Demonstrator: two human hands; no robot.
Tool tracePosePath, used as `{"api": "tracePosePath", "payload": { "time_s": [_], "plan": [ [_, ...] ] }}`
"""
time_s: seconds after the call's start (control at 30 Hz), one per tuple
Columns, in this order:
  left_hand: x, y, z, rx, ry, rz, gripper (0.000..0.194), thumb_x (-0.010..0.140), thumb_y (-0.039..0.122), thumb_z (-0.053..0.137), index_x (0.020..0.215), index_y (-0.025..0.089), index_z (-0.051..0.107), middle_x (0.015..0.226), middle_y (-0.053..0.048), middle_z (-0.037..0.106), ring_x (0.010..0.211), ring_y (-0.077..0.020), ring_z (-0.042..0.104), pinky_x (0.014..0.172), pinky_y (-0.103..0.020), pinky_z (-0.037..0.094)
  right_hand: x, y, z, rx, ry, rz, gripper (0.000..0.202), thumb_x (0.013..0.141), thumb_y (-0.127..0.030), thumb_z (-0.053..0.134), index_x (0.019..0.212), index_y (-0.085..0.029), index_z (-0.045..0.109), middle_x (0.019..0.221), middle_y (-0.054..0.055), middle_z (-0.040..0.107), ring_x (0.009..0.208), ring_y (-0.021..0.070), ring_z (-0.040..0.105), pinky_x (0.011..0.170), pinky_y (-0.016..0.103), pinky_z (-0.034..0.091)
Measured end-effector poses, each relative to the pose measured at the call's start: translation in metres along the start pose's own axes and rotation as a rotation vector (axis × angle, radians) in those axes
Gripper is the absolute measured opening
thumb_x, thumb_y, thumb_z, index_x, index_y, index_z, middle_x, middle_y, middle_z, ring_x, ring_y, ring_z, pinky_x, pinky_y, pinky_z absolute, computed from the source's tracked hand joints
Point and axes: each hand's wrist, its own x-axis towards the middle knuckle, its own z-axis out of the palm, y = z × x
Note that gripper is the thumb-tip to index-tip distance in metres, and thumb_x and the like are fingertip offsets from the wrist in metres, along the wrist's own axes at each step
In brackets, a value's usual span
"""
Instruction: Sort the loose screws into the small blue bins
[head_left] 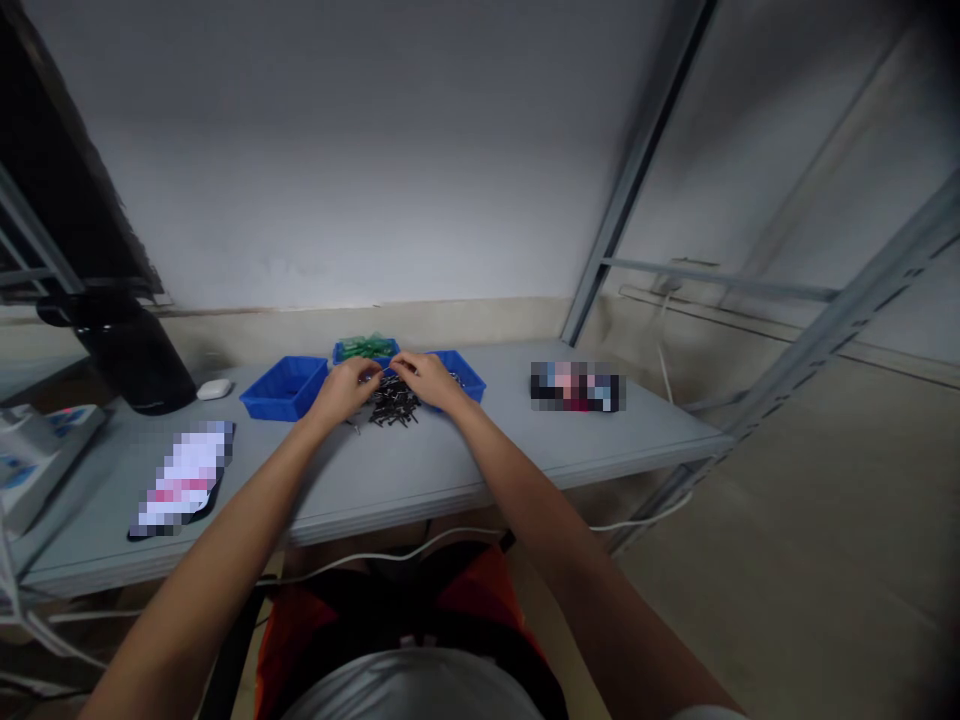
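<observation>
You face a pale gray wall (375, 200) with a beige lower band (517, 318), dimly lit and brightest mid-height. Your gray worktop (517, 435) backs against it — a slotted metal upright (847, 300) and crossbar (720, 278) stand right, above dull tan floor (817, 600).

Blue boxes (274, 408) hem the fingers (405, 362) left, right and beyond; a dark pile (394, 403) lies below; nearer stretches open counter (405, 470).
</observation>
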Motion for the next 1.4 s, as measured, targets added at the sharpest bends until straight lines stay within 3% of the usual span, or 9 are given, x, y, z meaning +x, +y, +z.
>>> {"api": "tracePosePath", "payload": {
  "time_s": [0.27,0.53,0.67,0.8,1.03,1.4],
  "plan": [
    [0.003,0.006,-0.004,-0.099,0.116,0.023,0.015,0.086,0.028,0.058,0.089,0.018,0.069,0.089,-0.006,0.070,0.080,-0.0173,0.063,0.075,-0.031,0.051,0.000,0.004,0.001,-0.018,-0.055,-0.034,0.019,0.095,-0.027,0.048,0.095,-0.021,0.067,0.092,0.003,0.070,0.082,0.0145,0.061,0.076,0.026,0.042],
    [0.002,0.014,-0.002,-0.234,0.096,-0.079,0.017,0.085,0.032,0.057,0.089,0.018,0.065,0.090,-0.005,0.071,0.084,-0.0177,0.064,0.075,-0.030,0.053,-0.001,-0.004,0.001,-0.021,-0.149,-0.052,0.019,0.095,-0.024,0.049,0.095,-0.022,0.067,0.092,0.003,0.070,0.080,0.0155,0.061,0.074,0.028,0.042],
    [0.002,0.010,-0.002,-0.219,0.105,-0.110,0.014,0.085,0.030,0.056,0.088,0.018,0.063,0.087,-0.004,0.071,0.080,-0.0166,0.065,0.075,-0.029,0.052,0.000,-0.003,-0.001,0.012,-0.040,0.003,0.021,0.095,-0.032,0.048,0.097,-0.022,0.066,0.086,0.002,0.069,0.075,0.0148,0.059,0.071,0.027,0.042],
    [0.002,0.008,-0.003,-0.139,0.039,-0.066,0.016,0.086,0.030,0.054,0.089,0.018,0.065,0.086,-0.005,0.072,0.076,-0.0171,0.064,0.074,-0.029,0.051,0.000,-0.001,-0.002,0.057,0.024,0.014,0.024,0.095,-0.036,0.047,0.098,-0.021,0.065,0.087,0.002,0.068,0.075,0.0141,0.059,0.071,0.026,0.042],
    [0.002,0.007,-0.002,-0.107,0.019,-0.013,0.018,0.085,0.029,0.056,0.089,0.017,0.068,0.089,-0.007,0.071,0.078,-0.0176,0.063,0.075,-0.031,0.050,0.000,0.003,0.000,0.027,-0.052,0.013,0.022,0.095,-0.032,0.047,0.097,-0.021,0.065,0.080,0.001,0.067,0.070,0.0135,0.057,0.069,0.026,0.040],
    [0.002,0.013,-0.002,-0.222,0.034,-0.073,0.017,0.085,0.031,0.056,0.089,0.017,0.065,0.091,-0.005,0.071,0.082,-0.0177,0.064,0.075,-0.030,0.052,-0.002,0.001,0.001,0.021,-0.139,-0.016,0.019,0.095,-0.029,0.047,0.097,-0.022,0.065,0.077,0.000,0.065,0.068,0.0137,0.057,0.066,0.026,0.040]
  ]
}}
